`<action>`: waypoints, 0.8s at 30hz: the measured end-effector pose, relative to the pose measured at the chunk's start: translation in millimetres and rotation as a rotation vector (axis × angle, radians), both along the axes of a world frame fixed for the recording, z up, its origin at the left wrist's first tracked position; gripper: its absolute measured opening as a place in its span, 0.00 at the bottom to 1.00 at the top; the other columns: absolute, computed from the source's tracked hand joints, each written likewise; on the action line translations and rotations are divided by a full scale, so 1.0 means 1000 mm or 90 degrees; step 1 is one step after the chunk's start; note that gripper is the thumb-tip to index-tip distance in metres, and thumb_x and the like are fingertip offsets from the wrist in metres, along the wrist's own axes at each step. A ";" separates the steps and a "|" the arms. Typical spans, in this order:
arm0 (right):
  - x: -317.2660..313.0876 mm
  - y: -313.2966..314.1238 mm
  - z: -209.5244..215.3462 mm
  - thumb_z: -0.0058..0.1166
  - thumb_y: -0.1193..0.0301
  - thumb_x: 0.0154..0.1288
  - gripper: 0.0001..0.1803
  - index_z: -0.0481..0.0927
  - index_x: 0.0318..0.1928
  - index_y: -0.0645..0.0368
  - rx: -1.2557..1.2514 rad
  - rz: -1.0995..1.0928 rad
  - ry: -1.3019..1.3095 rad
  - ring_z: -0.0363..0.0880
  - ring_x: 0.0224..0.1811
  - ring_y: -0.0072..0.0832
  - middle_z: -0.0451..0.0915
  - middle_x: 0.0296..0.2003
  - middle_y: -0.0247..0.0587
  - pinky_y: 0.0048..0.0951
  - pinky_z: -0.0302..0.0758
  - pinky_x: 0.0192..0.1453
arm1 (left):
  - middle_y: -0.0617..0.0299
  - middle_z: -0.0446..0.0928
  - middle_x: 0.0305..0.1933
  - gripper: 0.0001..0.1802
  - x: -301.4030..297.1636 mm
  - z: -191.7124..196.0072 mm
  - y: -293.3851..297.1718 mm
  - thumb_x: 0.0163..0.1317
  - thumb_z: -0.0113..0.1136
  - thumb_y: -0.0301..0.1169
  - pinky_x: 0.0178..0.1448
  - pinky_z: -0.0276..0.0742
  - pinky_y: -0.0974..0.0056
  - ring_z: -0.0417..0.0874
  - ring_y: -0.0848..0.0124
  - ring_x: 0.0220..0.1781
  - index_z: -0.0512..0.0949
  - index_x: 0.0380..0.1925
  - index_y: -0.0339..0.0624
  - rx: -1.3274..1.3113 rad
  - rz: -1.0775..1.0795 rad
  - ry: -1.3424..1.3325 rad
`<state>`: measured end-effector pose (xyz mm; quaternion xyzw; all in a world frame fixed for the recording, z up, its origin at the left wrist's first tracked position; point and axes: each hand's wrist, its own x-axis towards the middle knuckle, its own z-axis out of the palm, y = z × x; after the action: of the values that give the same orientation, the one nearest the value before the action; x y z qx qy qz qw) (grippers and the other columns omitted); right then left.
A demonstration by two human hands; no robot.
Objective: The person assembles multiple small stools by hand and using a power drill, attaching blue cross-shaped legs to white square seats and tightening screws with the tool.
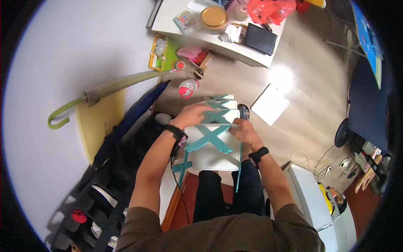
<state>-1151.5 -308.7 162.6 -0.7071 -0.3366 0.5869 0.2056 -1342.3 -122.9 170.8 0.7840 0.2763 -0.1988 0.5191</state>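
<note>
Between my arms, above my knees, stands a tiered rack (214, 161) of white panels joined by teal crossed bars. My left hand (194, 116) is at the rack's left side, its fingers bent over the teal bars, slightly blurred. On the right side my right hand (246, 132) is closed at the panel's corner, its fingertips partly hidden. Loose teal straps or strips (182, 167) hang down beside the near panel. A separate white panel (270, 104) lies flat on the floor to the far right of the rack.
A white table (264, 61) at the far side carries a gold-lidded tin (213, 18), a black case (260, 38) and a red bag (273, 10). Bottles (188, 88) stand left of the rack. An umbrella (126, 82) leans by the wall; cables (312, 161) lie right.
</note>
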 end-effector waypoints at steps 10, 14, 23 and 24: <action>0.005 0.002 -0.005 0.65 0.67 0.47 0.13 0.81 0.31 0.63 -0.034 0.015 -0.073 0.80 0.27 0.36 0.80 0.25 0.50 0.33 0.74 0.36 | 0.53 0.77 0.44 0.14 0.073 -0.082 -0.014 0.57 0.47 0.35 0.58 0.68 0.53 0.75 0.54 0.52 0.81 0.35 0.45 -0.136 -0.349 -0.062; -0.001 -0.004 -0.010 0.65 0.73 0.49 0.08 0.81 0.29 0.63 -0.100 -0.094 0.068 0.75 0.27 0.21 0.79 0.22 0.38 0.26 0.72 0.34 | 0.48 0.79 0.31 0.19 0.069 -0.101 -0.018 0.55 0.49 0.44 0.45 0.70 0.54 0.76 0.56 0.37 0.78 0.25 0.38 -0.281 -0.341 -0.176; -0.008 -0.009 -0.013 0.64 0.79 0.50 0.05 0.80 0.29 0.62 -0.116 -0.211 0.203 0.70 0.31 0.14 0.77 0.26 0.26 0.20 0.69 0.37 | 0.43 0.77 0.26 0.30 0.075 -0.093 -0.028 0.63 0.40 0.51 0.40 0.71 0.52 0.78 0.50 0.31 0.79 0.24 0.35 -0.283 -0.318 -0.088; -0.008 -0.010 -0.014 0.64 0.79 0.50 0.05 0.80 0.28 0.61 -0.101 -0.219 0.205 0.70 0.31 0.14 0.78 0.27 0.26 0.19 0.69 0.37 | 0.41 0.77 0.26 0.30 0.076 -0.096 -0.030 0.63 0.39 0.51 0.39 0.71 0.51 0.78 0.48 0.29 0.79 0.25 0.34 -0.272 -0.332 -0.053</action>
<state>-1159.8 -318.4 148.8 -0.6651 -0.1272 0.6732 0.2971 -1265.9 -153.2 75.2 0.7092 -0.0028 -0.3465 0.6140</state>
